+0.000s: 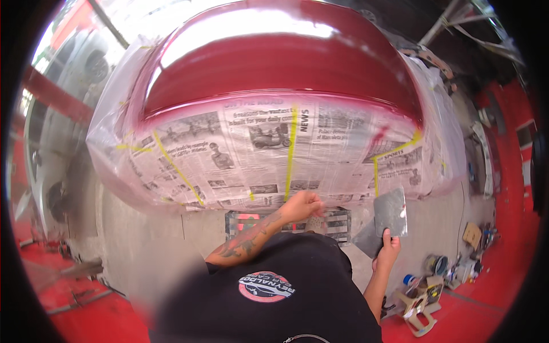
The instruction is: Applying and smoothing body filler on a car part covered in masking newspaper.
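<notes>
My right hand (387,250) grips a thin, flat grey sheet (392,211) with the thumb on its face; its surface is slightly shiny. A second, darker flap (369,239) shows beside it, and I cannot tell whether it is part of the same sheet. My left hand (306,206) is closed in front of my body, near the lower edge of the newspaper masking (240,166). What its fingers hold, if anything, is hidden. Ahead lies a glossy dark red car panel (280,66), apart from both hands.
Yellow tape (291,151) joins the newspapers. Clear plastic sheeting (111,148) drapes the car's sides. A black slatted platform (337,224) is at my feet. Cans (437,263) and a beige plastic part (420,311) lie on the floor at right. Another car (48,148) stands at left.
</notes>
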{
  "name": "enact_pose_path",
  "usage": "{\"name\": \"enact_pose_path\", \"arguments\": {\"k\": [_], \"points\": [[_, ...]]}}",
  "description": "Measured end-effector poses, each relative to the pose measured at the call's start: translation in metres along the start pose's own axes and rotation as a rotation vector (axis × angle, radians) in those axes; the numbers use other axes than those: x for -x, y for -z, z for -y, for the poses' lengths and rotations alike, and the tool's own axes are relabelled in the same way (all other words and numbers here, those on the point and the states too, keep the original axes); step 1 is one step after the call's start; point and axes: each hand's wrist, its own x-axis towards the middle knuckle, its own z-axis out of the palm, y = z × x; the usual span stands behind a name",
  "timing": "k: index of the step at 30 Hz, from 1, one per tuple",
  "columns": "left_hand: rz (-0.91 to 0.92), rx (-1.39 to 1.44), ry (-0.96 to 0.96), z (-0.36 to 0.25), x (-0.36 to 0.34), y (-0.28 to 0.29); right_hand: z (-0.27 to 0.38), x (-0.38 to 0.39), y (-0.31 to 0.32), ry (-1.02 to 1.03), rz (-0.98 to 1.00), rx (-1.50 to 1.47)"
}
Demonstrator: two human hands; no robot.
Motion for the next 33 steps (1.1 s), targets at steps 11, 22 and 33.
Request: {"name": "enact_pose_path", "arguments": {"k": [11, 22, 33], "points": [[-0.145, -0.560, -0.367, -0.079, -0.126, -0.031, -0.030, 0.024, 0.072, -0.080, -0.382, -0.102], [-0.666, -0.986, -0.994, -0.150, -0.404, -0.069, -0.071, -0.147, 0.109, -0.463, -0.067, 0.041], [-0.823, -0.989, -0.667, -0.124, -0.443, -0.069, -0.137, -0.287, 0.160, -0.849, 0.374, -0.052]]}}
